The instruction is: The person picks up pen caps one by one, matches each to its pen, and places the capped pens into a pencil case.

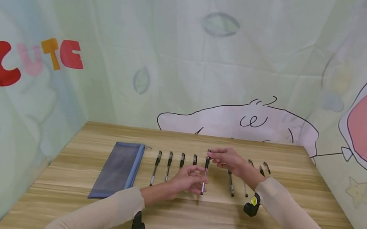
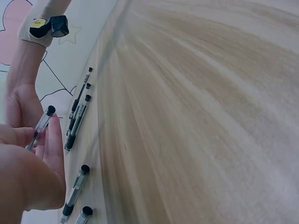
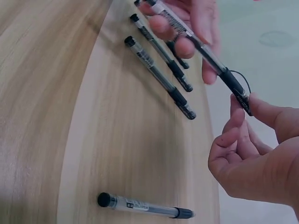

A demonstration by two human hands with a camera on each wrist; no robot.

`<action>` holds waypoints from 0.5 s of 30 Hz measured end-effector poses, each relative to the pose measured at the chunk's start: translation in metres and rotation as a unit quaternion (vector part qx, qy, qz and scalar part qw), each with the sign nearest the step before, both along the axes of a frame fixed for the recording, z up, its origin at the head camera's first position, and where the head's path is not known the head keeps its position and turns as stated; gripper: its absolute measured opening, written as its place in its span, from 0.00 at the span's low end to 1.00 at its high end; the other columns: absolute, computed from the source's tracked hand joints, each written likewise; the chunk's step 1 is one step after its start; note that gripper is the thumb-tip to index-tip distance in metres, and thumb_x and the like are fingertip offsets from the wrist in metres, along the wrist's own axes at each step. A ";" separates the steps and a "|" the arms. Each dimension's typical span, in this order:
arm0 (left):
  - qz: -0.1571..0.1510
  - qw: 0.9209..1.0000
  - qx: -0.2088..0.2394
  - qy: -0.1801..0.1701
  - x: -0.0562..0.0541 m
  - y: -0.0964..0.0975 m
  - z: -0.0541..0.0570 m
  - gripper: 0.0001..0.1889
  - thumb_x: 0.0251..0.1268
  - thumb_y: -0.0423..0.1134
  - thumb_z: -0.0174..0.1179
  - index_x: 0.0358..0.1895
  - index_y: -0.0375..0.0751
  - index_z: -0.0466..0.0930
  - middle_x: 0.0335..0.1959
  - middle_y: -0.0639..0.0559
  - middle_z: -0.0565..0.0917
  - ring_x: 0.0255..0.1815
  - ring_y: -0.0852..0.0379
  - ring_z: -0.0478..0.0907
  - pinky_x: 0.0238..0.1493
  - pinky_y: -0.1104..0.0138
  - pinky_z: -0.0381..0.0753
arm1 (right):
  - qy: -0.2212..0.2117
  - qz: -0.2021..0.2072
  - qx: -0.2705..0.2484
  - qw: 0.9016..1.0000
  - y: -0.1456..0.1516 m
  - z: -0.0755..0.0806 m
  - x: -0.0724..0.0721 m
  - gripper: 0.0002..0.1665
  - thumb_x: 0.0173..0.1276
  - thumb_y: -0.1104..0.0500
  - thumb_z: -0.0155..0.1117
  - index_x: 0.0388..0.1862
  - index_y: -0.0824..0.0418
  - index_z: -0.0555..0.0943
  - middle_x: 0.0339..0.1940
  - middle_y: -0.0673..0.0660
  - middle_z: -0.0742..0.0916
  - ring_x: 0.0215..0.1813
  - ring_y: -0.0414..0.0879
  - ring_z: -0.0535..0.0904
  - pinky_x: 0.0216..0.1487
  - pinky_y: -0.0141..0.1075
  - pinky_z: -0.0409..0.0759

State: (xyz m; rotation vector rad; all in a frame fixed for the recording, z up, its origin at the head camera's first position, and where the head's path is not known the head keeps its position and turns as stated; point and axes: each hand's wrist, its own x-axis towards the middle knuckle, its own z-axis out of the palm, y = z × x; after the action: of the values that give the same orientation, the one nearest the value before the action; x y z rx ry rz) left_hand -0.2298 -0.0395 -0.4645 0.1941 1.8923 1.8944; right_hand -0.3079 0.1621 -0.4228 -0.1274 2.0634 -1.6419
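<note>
A clear-barrelled gel pen with a black cap and black grip (image 1: 205,171) is held by both hands above the table. My right hand (image 1: 228,159) pinches its capped end between thumb and fingertips. Lower down, my left hand (image 1: 186,180) holds the barrel between thumb and fingers. The right wrist view shows the same pen (image 3: 212,63) slanting from the left hand (image 3: 205,28) to the right hand (image 3: 257,158). Its black tail end (image 2: 50,110) sticks out past the left fingers in the left wrist view.
Similar pens lie in a row left of the hands, among them one pen (image 1: 155,169) nearest a blue mesh zip pouch (image 1: 114,171). Right of the hands lie another pen (image 1: 231,183) and several more, partly behind the right arm. Printed cloth (image 1: 137,44) surrounds the wooden table (image 1: 184,225).
</note>
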 end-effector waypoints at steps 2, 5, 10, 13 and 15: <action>-0.004 1.000 -0.002 -0.006 0.000 0.000 0.001 0.23 0.74 0.37 0.61 0.68 0.33 0.73 0.54 0.35 0.86 0.39 0.56 0.88 0.46 0.62 0.91 | -0.006 -0.006 -0.010 1.000 -0.001 -0.001 0.000 0.29 0.77 0.58 0.62 0.70 0.72 0.71 0.35 0.46 0.84 0.37 0.38 0.75 0.40 0.28 0.75; -0.010 1.000 -0.004 -0.010 -0.001 0.000 0.003 0.22 0.74 0.37 0.61 0.66 0.33 0.76 0.52 0.35 0.86 0.37 0.59 0.86 0.45 0.63 0.91 | -0.010 -0.019 -0.021 1.000 -0.003 -0.003 0.001 0.25 0.76 0.59 0.63 0.66 0.71 0.76 0.34 0.45 0.84 0.36 0.39 0.73 0.37 0.27 0.73; -0.011 1.000 -0.007 -0.010 -0.004 -0.003 0.005 0.22 0.73 0.35 0.61 0.67 0.34 0.75 0.51 0.35 0.84 0.36 0.58 0.84 0.41 0.66 0.91 | -0.004 -0.042 -0.018 0.999 -0.009 0.000 0.003 0.20 0.75 0.58 0.64 0.60 0.69 0.81 0.32 0.46 0.84 0.32 0.38 0.70 0.32 0.26 0.69; -0.017 1.000 -0.013 -0.004 -0.007 -0.007 0.011 0.22 0.75 0.35 0.60 0.69 0.34 0.74 0.52 0.35 0.84 0.37 0.58 0.84 0.43 0.65 0.91 | 0.005 -0.047 -0.006 0.999 -0.012 0.005 0.003 0.23 0.76 0.57 0.64 0.63 0.71 0.79 0.31 0.46 0.83 0.30 0.37 0.68 0.31 0.26 0.68; -0.022 1.000 -0.017 -0.004 -0.009 -0.008 0.016 0.23 0.76 0.36 0.59 0.70 0.34 0.73 0.50 0.36 0.84 0.38 0.57 0.84 0.45 0.64 0.91 | 0.011 -0.047 -0.002 0.999 -0.013 0.009 0.003 0.23 0.76 0.57 0.63 0.63 0.70 0.79 0.31 0.46 0.83 0.30 0.37 0.68 0.31 0.26 0.68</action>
State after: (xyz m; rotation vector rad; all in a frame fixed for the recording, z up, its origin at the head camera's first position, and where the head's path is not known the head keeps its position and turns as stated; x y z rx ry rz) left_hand -0.2387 -0.0476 -0.4489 0.2163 1.8982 1.8314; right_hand -0.3046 0.1487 -0.4137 -0.0512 2.1119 -1.7066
